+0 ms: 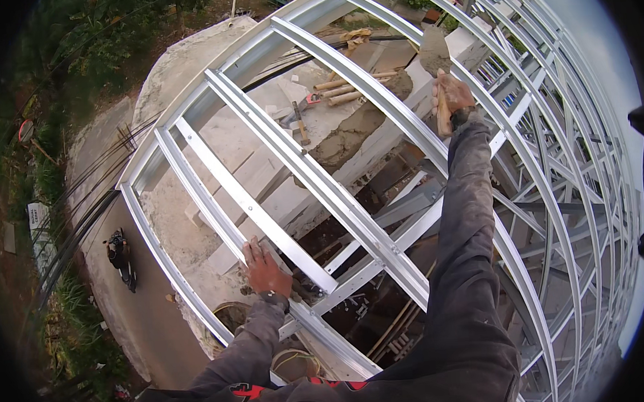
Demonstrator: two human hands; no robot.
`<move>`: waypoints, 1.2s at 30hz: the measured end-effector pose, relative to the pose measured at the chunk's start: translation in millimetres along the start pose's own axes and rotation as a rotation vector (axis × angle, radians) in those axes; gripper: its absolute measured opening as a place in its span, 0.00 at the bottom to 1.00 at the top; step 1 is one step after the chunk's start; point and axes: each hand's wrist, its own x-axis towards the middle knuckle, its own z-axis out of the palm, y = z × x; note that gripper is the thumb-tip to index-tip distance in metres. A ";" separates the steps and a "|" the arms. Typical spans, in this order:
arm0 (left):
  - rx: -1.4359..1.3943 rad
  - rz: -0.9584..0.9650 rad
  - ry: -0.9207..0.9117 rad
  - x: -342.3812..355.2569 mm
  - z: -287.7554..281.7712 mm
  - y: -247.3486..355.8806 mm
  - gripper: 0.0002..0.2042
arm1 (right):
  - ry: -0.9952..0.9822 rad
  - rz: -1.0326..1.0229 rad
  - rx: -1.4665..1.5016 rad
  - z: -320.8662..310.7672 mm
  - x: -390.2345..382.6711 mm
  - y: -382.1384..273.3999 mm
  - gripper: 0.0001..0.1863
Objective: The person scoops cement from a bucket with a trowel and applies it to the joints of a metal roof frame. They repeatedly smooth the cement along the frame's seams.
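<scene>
High up at the right, my right hand (453, 96) is wrapped round the wooden handle of a trowel (434, 52). Its blade points away from me and carries grey mortar. My left hand (267, 274) lies lower and to the left, fingers stretched out, on a silvery metal roof rail (207, 202). Below the rails runs a wall of pale blocks (377, 146), with a thick bed of wet mortar (355, 132) spread along its top. The trowel is above and beyond the far end of this bed.
A hammer (300, 123) and several wooden poles (352, 90) lie on the concrete slab (202, 145) beneath the rails. Metal trusses (555, 210) fill the right side. Black cables (93, 209) cross at the left. Far below, a person rides a motorbike (123, 262) along the road (150, 319).
</scene>
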 end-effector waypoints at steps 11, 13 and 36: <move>-0.029 -0.028 -0.047 -0.8 0.2 -0.8 0.33 | -0.140 0.088 -1.710 27.9 24.5 -6.0 0.29; 0.009 -0.011 -0.040 -0.5 1.7 -2.9 0.35 | -0.052 -0.064 -1.738 29.7 17.5 -6.3 0.28; 0.022 0.001 -0.023 -0.3 3.4 -2.7 0.32 | 0.016 -0.060 -1.567 4.6 21.4 10.8 0.25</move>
